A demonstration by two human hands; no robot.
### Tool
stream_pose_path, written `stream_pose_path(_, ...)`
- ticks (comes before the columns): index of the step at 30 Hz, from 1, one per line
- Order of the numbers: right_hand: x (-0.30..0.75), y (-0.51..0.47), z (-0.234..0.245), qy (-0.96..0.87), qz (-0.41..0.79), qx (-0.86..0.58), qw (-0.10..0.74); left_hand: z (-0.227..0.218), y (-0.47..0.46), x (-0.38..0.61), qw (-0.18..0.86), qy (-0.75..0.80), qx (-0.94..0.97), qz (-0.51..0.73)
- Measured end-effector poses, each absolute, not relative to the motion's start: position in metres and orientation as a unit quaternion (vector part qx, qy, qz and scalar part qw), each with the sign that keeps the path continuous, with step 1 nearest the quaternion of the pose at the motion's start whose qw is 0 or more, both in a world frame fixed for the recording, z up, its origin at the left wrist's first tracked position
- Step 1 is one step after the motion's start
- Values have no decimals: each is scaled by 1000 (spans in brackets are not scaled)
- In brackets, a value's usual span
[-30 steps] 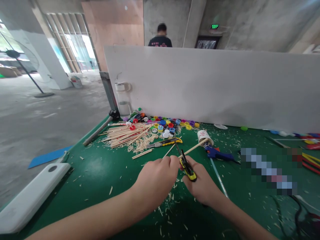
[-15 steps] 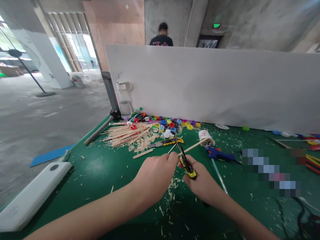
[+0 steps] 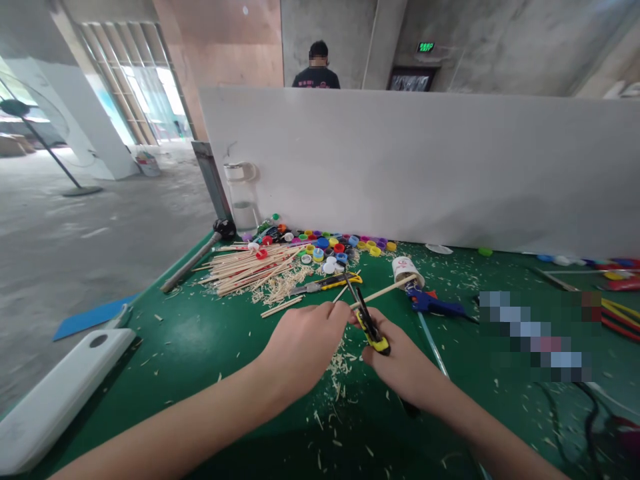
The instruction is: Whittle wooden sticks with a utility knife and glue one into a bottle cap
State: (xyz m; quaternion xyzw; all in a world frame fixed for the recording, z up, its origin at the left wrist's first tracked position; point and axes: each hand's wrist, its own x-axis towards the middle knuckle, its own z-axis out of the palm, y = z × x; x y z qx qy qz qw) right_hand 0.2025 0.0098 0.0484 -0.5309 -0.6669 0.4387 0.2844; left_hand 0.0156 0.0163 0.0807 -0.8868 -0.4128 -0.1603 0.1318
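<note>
My left hand [image 3: 310, 337] is closed, fingers wrapped around the near end of a thin wooden stick [image 3: 384, 291]. From there the stick slants up and right, its far end overlapping a white paper cup [image 3: 403, 269] in view. My right hand [image 3: 397, 353] grips a black-and-yellow utility knife [image 3: 373, 331], its dark blade end pointing up and left across the stick. Both hands are close together, so the exact contact of blade and wood is hard to see. Wood shavings [image 3: 340, 380] lie below them. Behind rests another yellow utility knife [image 3: 327, 284].
A pile of wooden sticks [image 3: 250, 270] and colourful bottle caps [image 3: 340, 248] lie at the back. A blue glue gun [image 3: 437, 305] is on the right. At left are a hammer [image 3: 195, 260] and a white board [image 3: 65, 400]. A white partition [image 3: 400, 167] bounds the table.
The whole view has shifted slightly, with things appearing a little further left. Both hands keep their hold on the stick and the utility knife, almost unmoved relative to each other.
</note>
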Motion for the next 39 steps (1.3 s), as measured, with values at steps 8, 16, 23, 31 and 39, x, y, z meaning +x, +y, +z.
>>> stream_pose_path(8,201,10,39,-712,363,-513,313,80,13,16,-5,-442,-888,-126)
stream_pose_path(16,201,12,41,-706,369,-521,307,95,18,17,-176,-488,-840,-160)
stream_pose_path(23,202,9,45,-715,368,-504,315,100,29,13,-336,-448,-801,-210)
stream_pose_path(31,200,5,53,-732,336,-485,341,96,24,15,-296,-452,-810,-227)
stream_pose_path(39,203,10,43,-744,269,-534,297,98,18,19,-280,-462,-815,-209)
